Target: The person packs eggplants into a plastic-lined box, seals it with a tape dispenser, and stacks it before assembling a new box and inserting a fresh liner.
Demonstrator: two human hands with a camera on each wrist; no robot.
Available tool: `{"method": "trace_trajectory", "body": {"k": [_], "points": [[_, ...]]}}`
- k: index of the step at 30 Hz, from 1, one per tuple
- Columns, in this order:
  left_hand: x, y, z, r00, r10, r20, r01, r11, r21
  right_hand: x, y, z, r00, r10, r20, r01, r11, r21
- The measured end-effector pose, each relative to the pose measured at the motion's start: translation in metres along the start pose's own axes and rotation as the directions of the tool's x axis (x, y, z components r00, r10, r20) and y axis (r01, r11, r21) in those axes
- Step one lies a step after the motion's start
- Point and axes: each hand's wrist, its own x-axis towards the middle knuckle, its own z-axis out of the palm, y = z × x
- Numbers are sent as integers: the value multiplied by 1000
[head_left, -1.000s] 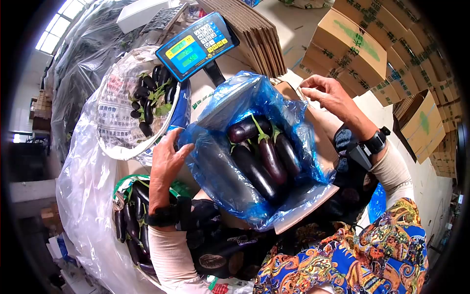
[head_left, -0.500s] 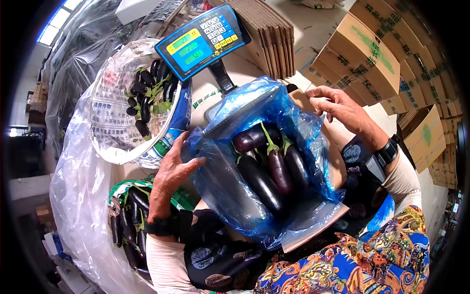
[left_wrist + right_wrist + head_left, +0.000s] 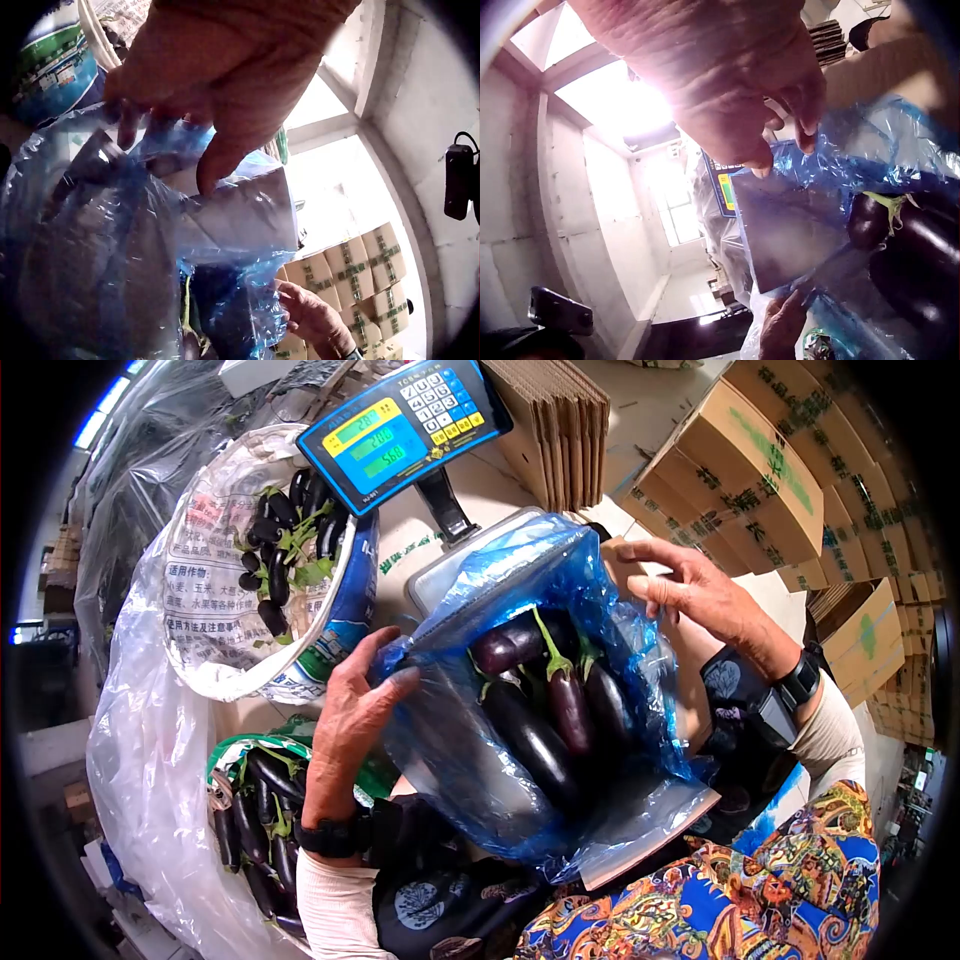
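A cardboard box [image 3: 688,675] lined with a blue plastic bag [image 3: 450,760] holds several dark purple eggplants [image 3: 530,735] with green stems. My left hand [image 3: 352,720] is at the bag's left edge, thumb and fingers spread apart. In the left wrist view its fingertips overlap the film. On the far right side, my right hand [image 3: 705,595] hovers at the box's upper corner, fingers loosely bent. The right wrist view shows its thumb and fingertips right at the crinkled bag edge [image 3: 802,169], with a gap between them.
Behind the box stands a scale display [image 3: 405,435] with lit green digits, over a metal weighing platform [image 3: 440,580]. A white sack [image 3: 240,570] and a green-rimmed bag [image 3: 245,750], both with eggplants, stand left. Flattened cartons [image 3: 550,440] and stacked boxes [image 3: 740,480] stand behind.
The box and bag have shifted slightly down in the head view as the view moved. The right hand has come down and closer to the bag's edge. The left hand keeps its place there.
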Motion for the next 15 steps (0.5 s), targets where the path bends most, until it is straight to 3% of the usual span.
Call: {"method": "trace_trajectory", "body": {"k": [5,9,15], "points": [[7,-18,-1,993,114,-19,-114,994,-4,-1,0,-2,996,-74,-46,69,993,-97],[4,-18,-7,996,84,-36,-85,996,-31,1,10,-3,991,-113,-75,100,982,-160],[4,-18,-21,994,45,-95,-55,992,-109,17,9,21,988,-135,-79,132,990,-46]]}}
